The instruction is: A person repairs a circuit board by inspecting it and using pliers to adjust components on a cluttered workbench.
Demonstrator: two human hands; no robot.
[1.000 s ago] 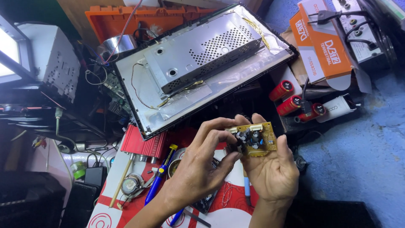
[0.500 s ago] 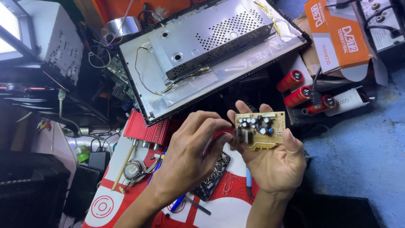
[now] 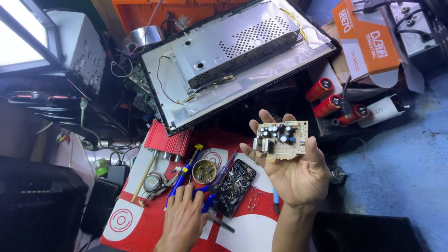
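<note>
Head view looks down on a cluttered desk point(image 3: 242, 233) covered with a red and white mat. Raised above it, right of centre, the right hand point(image 3: 298, 175) lies palm up with the fingers spread, and a small circuit board point(image 3: 282, 139) rests on the fingertips, its near edge pinned by the thumb, so this grip is lightly closed on the board. The board is a pale yellow-tan rectangle, held with its parts side facing up; it carries a cluster of dark cylindrical capacitors with silvery tops, a blocky pale component at its left end and a small blue part near the middle. The left hand point(image 3: 184, 219) is down on the mat at the near edge, fingers curled over the blue handles of a tool point(image 3: 205, 201); whether its grip is fully closed cannot be told. Just right of that hand lies a dark board point(image 3: 234, 185) studded with small parts, and a round tin point(image 3: 204, 171) sits just beyond it. Farther off, a flat panel with a perforated metal cover point(image 3: 233, 42) lies open.
</note>
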